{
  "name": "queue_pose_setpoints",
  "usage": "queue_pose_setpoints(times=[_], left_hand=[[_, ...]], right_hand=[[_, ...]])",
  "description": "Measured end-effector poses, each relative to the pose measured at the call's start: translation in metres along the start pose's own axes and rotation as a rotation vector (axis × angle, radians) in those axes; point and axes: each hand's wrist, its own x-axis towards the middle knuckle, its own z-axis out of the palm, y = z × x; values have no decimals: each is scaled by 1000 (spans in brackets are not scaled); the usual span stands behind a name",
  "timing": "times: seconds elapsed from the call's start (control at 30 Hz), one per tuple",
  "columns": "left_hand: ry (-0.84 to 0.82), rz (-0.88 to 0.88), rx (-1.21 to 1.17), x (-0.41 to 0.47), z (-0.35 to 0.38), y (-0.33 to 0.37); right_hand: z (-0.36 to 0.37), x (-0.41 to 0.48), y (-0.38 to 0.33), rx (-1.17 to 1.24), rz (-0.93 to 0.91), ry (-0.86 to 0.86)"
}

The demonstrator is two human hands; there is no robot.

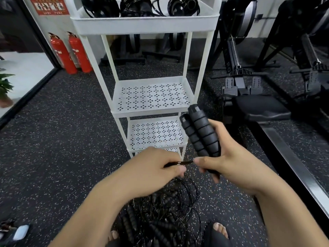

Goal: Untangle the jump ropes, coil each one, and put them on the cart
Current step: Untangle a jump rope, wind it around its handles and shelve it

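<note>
I have the right hand wrapped round both handles of one rope, side by side and pointing up toward the cart. Its fingers are clamped on them, I judge so the pair serves as the anchor for coiling. The left hand sits just beside it, thumb and fingers pinching the cord where it leaves the handles. That grip looks set to draw the cord out and lay the first loop.

The rest of this rope seems to drop below the hands into the pile on the floor. There, thin cords and ribbed handles of other ropes cross each other. That tangle is the real obstacle: a hard pull would likely drag neighbours up with it.

The cart stands straight ahead, nothing between it and the hands. Its top tray already carries coils. Feet flank the pile. Two red extinguishers stand left by the wall, and a rower lies to the right, well apart.
</note>
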Motion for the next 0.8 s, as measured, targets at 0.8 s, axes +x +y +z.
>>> queue_pose_setpoints(times=[0.8], left_hand=[[-117, 83, -793, 14, -17, -38]], right_hand=[[16, -20, -34, -448, 8, -565]])
